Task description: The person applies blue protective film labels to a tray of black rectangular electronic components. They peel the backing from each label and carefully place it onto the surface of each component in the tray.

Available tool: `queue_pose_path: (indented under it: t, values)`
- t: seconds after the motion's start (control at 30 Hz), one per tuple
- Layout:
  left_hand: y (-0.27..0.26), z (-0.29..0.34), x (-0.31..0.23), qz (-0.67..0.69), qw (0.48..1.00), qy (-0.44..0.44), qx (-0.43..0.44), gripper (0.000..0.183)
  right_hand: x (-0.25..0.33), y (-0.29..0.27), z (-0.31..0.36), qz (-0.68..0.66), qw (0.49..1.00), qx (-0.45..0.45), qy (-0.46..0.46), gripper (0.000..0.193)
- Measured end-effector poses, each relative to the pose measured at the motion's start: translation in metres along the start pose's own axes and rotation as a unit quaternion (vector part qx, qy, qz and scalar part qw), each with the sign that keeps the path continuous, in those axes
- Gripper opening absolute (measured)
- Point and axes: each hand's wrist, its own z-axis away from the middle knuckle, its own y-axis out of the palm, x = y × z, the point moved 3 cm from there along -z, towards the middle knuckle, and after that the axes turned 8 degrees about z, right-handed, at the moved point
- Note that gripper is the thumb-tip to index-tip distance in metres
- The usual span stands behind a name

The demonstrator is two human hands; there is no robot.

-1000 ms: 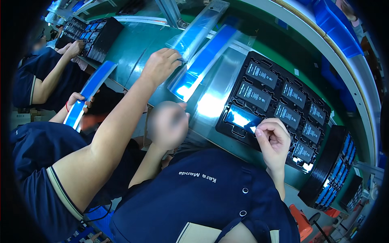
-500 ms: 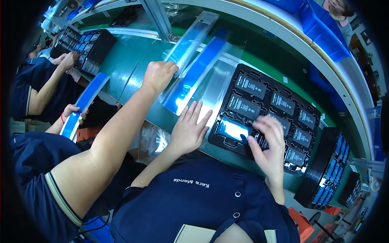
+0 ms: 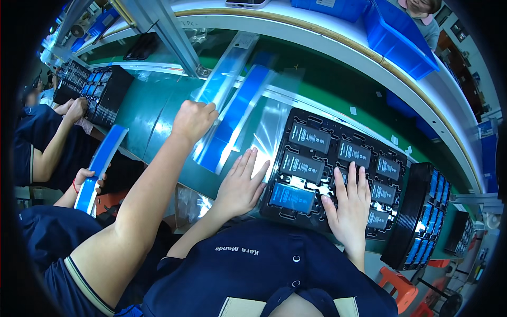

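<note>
My left hand (image 3: 237,185) lies with fingers spread on a clear plastic sheet (image 3: 272,124), beside the left edge of a black plastic tray (image 3: 269,208). It holds nothing. My right hand (image 3: 349,208) rests over the middle of that tray with fingers stretched out and nothing in them, hiding some of the pockets. Flat black batteries (image 3: 309,138) sit in the tray's pockets. One battery (image 3: 292,198), at the near left corner, has a blue face. Strips of blue film (image 3: 237,108) lie on the table beyond my left hand.
Close on my left, a co-worker's hand (image 3: 194,121) reaches to the film strips; their other hand holds a blue strip (image 3: 108,153). A stack of black trays (image 3: 417,216) stands at right. A shelf with a blue bin (image 3: 398,39) runs along the back. Another worker handles trays (image 3: 108,95) far left.
My right hand, blurred and more curled before, now has its fingers straightened over the tray. My left hand stays spread. The whole view has shifted slightly. The near-left battery's glare has gone, showing blue.
</note>
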Motion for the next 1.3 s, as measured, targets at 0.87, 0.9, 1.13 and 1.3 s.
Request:
queue_pose_path:
  t: [0.87, 0.9, 1.13, 1.3]
  values:
    - [-0.026, 0.023, 0.055, -0.011, 0.969, -0.121, -0.217, 0.035, -0.030, -0.002, -0.002, -0.033, 0.998, -0.052, 0.002, 0.058]
    - [-0.025, 0.027, 0.057, -0.031, 0.966, -0.166, -0.196, 0.040, -0.031, -0.002, 0.000, -0.037, 0.998, -0.053, 0.003, 0.058]
    - [-0.019, 0.034, 0.078, -0.022, 0.961, -0.204, -0.184, 0.047, -0.020, -0.006, -0.002, -0.047, 0.996, -0.070, 0.001, 0.057]
    - [-0.020, 0.033, 0.084, -0.003, 0.960, -0.179, -0.214, 0.045, -0.022, -0.005, -0.002, -0.050, 0.996, -0.078, -0.001, 0.057]
